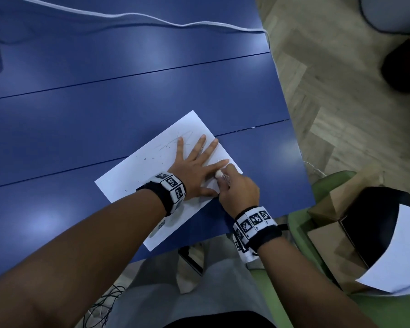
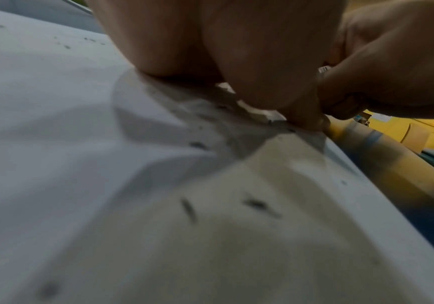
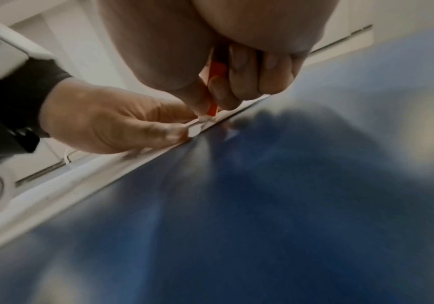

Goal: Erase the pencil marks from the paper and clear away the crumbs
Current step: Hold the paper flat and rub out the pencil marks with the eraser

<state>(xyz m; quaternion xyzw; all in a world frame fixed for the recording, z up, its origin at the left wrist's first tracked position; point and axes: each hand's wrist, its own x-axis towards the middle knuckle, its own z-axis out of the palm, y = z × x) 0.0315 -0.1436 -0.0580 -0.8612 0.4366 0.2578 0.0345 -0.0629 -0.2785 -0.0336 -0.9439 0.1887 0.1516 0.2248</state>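
A white sheet of paper (image 1: 137,176) lies at an angle on the blue table (image 1: 104,102), near its front right corner. Faint pencil marks (image 1: 175,139) remain near the sheet's far end, and several dark crumbs (image 1: 149,159) are scattered across it. My left hand (image 1: 197,164) lies flat on the paper with fingers spread, pressing it down. My right hand (image 1: 237,188) pinches a white eraser in an orange sleeve (image 3: 214,86), its tip (image 1: 219,174) on the paper between my left thumb and forefinger. In the left wrist view the paper (image 2: 80,164) buckles into a ridge, strewn with crumbs (image 2: 188,207).
A white cable (image 1: 137,16) runs across the far side of the table. To the right stand a green chair (image 1: 301,233) holding brown cardboard boxes (image 1: 331,223) and a loose white sheet (image 1: 393,261). The table's right edge borders a wooden floor (image 1: 329,91).
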